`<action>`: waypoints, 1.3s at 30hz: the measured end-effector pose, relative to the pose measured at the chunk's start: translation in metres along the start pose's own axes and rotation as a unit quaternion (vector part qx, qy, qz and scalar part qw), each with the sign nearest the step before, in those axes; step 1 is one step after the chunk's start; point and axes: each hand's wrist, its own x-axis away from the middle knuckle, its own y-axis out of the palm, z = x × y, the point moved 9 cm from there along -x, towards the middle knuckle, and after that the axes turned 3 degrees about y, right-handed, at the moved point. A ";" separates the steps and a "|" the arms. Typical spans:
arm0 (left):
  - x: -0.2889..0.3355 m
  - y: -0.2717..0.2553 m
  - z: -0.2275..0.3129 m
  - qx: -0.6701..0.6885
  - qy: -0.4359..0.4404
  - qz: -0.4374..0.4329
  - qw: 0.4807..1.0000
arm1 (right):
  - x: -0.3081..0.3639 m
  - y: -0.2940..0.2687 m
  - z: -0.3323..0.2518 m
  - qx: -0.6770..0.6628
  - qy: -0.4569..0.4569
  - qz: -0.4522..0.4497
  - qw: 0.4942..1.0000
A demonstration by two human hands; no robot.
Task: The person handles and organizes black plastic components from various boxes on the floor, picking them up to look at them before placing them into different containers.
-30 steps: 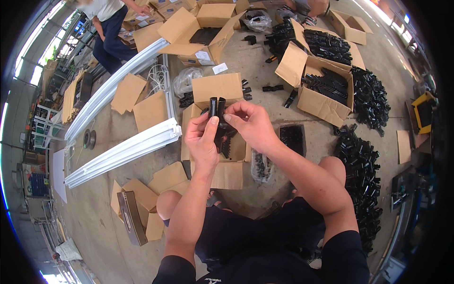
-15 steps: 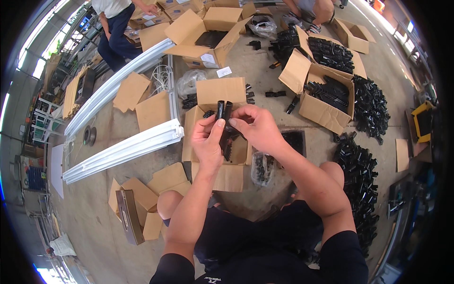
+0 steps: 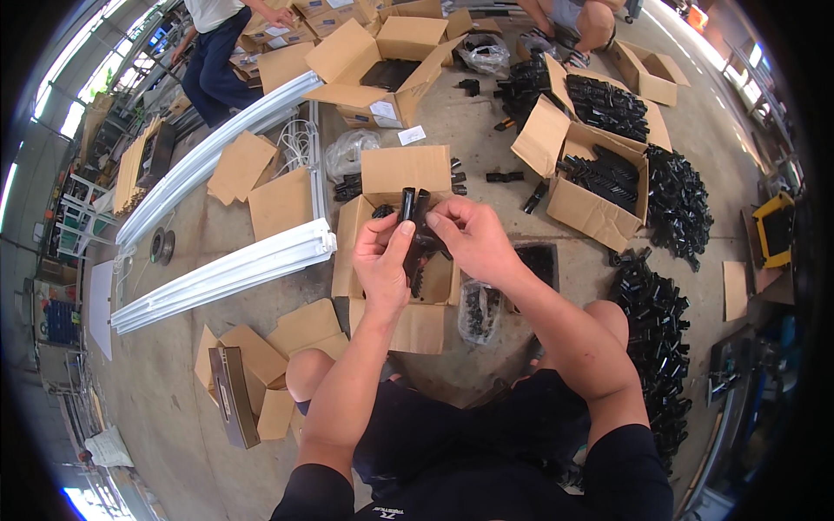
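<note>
Left hand point(image 3: 382, 260): fingers grasping a glossy black piece with two tube-like ends point(image 3: 408, 205), thumb laid across its near face, the ends poking up past the thumb tip. Right hand point(image 3: 476, 236): thumb and forefinger drawn together against the right side of the same piece; cannot tell whether they grip it or pinch something small, contact point hidden. Piece sits between the two hands, above an open brown cardboard box point(image 3: 346, 260).

Directly under the fingers: that box, flaps spread, dark toothed parts visible inside, much of the interior hidden by the hands. Just right of and below the right fingers: a clear plastic bag point(image 3: 479, 317) with small black bits; beside it a dark rectangular tray point(image 3: 556, 269), partly behind the right forearm.

Farther right of the fingers: a brown cardboard carton of black parts point(image 3: 595, 219), one flap raised. Beyond its right side, a loose pile of black plastic parts point(image 3: 679, 204); nearer the right knee, a long heap of similar black pieces point(image 3: 656, 347).

Left of the fingers, well apart: a bundle of long white rails point(image 3: 226, 276) on the grey concrete floor point(image 3: 200, 365). Ahead of the fingers: a large open cardboard box point(image 3: 369, 115). Far ahead and left, a person in dark trousers point(image 3: 213, 74).
</note>
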 end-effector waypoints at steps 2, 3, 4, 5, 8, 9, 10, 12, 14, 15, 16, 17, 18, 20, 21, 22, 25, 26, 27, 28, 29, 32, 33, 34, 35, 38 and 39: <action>0.000 -0.001 0.002 0.000 0.006 0.003 1.000 | 0.002 0.002 -0.004 -0.029 0.008 -0.011 1.000; 0.000 -0.001 0.002 -0.003 0.012 0.006 1.000 | 0.003 0.004 -0.006 -0.035 0.016 -0.016 0.999; 0.000 -0.001 0.003 -0.005 0.018 0.009 1.000 | 0.004 0.005 -0.006 -0.042 0.024 -0.021 0.999; 0.001 -0.001 0.002 -0.003 0.013 0.014 1.000 | 0.005 0.005 -0.007 -0.034 0.026 -0.020 0.999; 0.002 -0.003 -0.001 -0.006 0.002 0.017 1.000 | 0.005 0.006 -0.001 -0.057 0.041 -0.021 0.997; 0.003 -0.003 -0.002 -0.015 0.000 0.010 1.000 | 0.002 0.006 0.008 -0.095 0.051 -0.023 0.994; 0.003 -0.003 -0.001 -0.024 -0.002 0.003 1.000 | 0.001 0.006 0.013 -0.133 0.061 -0.026 0.989; 0.002 -0.001 0.001 -0.037 -0.004 -0.004 0.999 | 0.000 0.006 0.014 -0.171 0.081 -0.028 0.982; 0.001 0.002 0.003 -0.055 -0.006 -0.010 0.998 | -0.001 0.005 0.019 -0.197 0.095 -0.027 0.975; 0.001 0.004 0.003 -0.065 -0.007 -0.012 0.998 | -0.002 0.005 0.026 -0.205 0.099 -0.026 0.973; 0.000 0.005 0.002 -0.075 -0.008 -0.015 0.997 | -0.003 0.005 0.030 -0.212 0.103 -0.024 0.972; 0.000 0.004 0.003 -0.081 -0.005 -0.012 0.997 | -0.002 0.004 0.026 -0.231 0.096 -0.004 0.968; 0.001 0.003 0.003 -0.088 -0.003 -0.010 0.996 | -0.001 0.005 0.021 -0.250 0.089 0.015 0.964; 0.002 0.002 0.004 -0.091 0.000 -0.008 0.996 | -0.001 0.004 0.018 -0.268 0.084 0.026 0.959; 0.003 0.003 0.004 -0.086 0.000 -0.008 0.996 | -0.002 0.003 0.020 -0.267 0.085 0.017 0.960; 0.003 0.005 0.004 -0.082 0.000 -0.009 0.997 | -0.002 0.003 0.020 -0.265 0.087 0.009 0.960; 0.002 -0.003 -0.003 -0.032 -0.031 0.024 0.999 | -0.002 0.004 0.011 -0.233 0.067 0.004 0.970; 0.001 -0.004 -0.005 -0.019 -0.044 0.031 0.998 | -0.002 0.003 0.007 -0.223 0.047 -0.001 0.974; 0.000 -0.005 -0.006 -0.005 -0.057 0.038 0.998 | -0.002 0.002 0.004 -0.214 0.027 -0.007 0.977; -0.001 -0.007 -0.008 0.009 -0.070 0.045 0.996 | -0.002 0.002 0.001 -0.204 0.007 -0.013 0.979; -0.001 -0.008 -0.011 0.015 -0.078 0.036 0.996 | -0.001 0.001 -0.001 -0.194 -0.003 -0.012 0.981; 0.002 -0.010 -0.020 0.035 -0.104 0.013 0.994 | 0.002 -0.001 -0.008 -0.137 -0.041 0.002 0.990; 0.003 -0.008 -0.022 0.042 -0.114 0.008 0.993 | 0.005 -0.002 -0.014 -0.100 -0.058 0.016 0.993; 0.004 -0.006 -0.025 0.050 -0.124 0.002 0.991 | 0.006 -0.003 -0.019 -0.062 -0.075 0.028 0.995; 0.003 -0.005 -0.023 0.049 -0.122 0.004 0.991 | 0.005 -0.001 -0.016 -0.106 -0.062 0.022 0.992; 0.003 -0.005 -0.018 0.048 -0.108 0.011 0.993 | 0.003 0.003 -0.008 -0.197 -0.023 0.004 0.980; 0.003 -0.006 -0.015 0.047 -0.098 0.014 0.994 | 0.003 0.001 -0.008 -0.202 -0.008 -0.001 0.979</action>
